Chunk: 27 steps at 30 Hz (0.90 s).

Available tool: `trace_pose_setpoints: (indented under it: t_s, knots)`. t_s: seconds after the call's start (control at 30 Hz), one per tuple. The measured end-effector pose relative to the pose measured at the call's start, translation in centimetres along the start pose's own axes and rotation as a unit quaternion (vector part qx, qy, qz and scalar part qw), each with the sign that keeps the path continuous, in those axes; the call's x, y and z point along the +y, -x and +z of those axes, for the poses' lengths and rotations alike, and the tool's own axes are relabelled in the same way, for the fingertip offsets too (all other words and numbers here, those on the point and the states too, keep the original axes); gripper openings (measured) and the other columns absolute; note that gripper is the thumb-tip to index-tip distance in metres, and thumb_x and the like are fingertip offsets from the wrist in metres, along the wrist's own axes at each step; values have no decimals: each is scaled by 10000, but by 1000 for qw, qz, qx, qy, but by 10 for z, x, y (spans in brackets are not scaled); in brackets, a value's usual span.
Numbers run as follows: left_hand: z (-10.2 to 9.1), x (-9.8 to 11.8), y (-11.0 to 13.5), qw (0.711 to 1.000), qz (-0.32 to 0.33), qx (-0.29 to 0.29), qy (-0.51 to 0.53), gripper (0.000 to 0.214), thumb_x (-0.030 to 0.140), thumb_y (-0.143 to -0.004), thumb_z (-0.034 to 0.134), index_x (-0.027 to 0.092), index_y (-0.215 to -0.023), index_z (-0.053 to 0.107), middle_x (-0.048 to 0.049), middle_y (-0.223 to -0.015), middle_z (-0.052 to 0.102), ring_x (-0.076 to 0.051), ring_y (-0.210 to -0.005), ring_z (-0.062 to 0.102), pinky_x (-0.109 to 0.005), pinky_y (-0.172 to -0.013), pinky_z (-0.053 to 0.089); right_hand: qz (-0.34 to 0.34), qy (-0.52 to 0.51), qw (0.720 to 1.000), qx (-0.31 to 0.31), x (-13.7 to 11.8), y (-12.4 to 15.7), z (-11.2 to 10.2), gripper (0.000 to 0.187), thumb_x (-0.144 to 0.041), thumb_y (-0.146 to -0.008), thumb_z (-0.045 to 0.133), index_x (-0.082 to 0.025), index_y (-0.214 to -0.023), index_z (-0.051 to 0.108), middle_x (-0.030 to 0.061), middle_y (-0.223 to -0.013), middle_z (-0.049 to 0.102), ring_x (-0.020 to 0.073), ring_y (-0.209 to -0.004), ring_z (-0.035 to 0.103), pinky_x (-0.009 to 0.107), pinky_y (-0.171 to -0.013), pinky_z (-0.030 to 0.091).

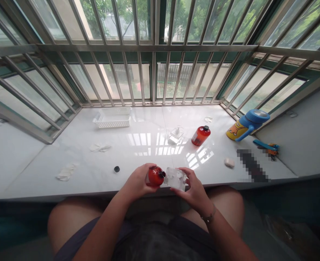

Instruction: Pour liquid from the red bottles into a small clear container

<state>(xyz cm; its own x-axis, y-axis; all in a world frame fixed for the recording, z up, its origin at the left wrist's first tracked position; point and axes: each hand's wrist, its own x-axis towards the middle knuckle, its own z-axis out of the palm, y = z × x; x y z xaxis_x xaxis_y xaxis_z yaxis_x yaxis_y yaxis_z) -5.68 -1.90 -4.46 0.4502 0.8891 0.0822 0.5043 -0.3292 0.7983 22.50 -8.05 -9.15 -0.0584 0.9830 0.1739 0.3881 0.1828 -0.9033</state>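
My left hand point(140, 178) is wrapped round a red bottle point(156, 175), tilted so that its uncapped dark neck points right. In my right hand point(192, 186) is a clear square container point(175, 178), held on its side with the fingers round its right part. The bottle's neck is close to the container's left side; whether they touch I cannot tell. Both are held over the front edge of the white counter point(80, 181). A black cap point(116, 169) lies on the counter to the left of my left hand.
A second red bottle point(201, 136) with a black cap stands right of a clear dispenser-like piece point(176, 134). Behind are a white basket point(113, 117) and window bars. Crumpled tissues point(66, 172) lie left. On the right are a blue-and-yellow flask point(246, 125), a pale soap-like piece point(229, 162) and a blue-orange tool point(265, 146).
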Motion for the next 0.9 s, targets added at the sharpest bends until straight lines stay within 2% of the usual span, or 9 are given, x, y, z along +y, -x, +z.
trace_pose_setpoints:
  t_s: [0.27,0.57,0.9]
  knots:
    - [-2,2,-1,1000,7,-12,1,737,239,-663,932,278,-1330,621,-69,-1346,733,-322,-1234,709,-460,-1097,562,-21,54,996,-64,-17,-12,-18,708,-476,-829,886,-292,-1424,549,107,-1393,661,293,-1208,700,408,-922,654]
    - [-2,6,-3,999,21,-23,-7,718,250,-682,917,275,-1335,618,-74,-1328,736,-328,-1207,708,-465,-1070,557,-32,82,993,-80,-31,-16,-28,712,-475,-824,879,-271,-1434,575,113,-1393,679,297,-1196,712,396,-914,647]
    - [0,4,0,999,35,-13,-9,712,288,-692,923,283,-1335,619,-78,-1323,735,-339,-1206,713,-482,-1071,567,-67,111,985,-112,-46,-25,-37,706,-428,-850,879,-302,-1473,573,93,-1386,689,301,-1226,704,436,-1047,606]
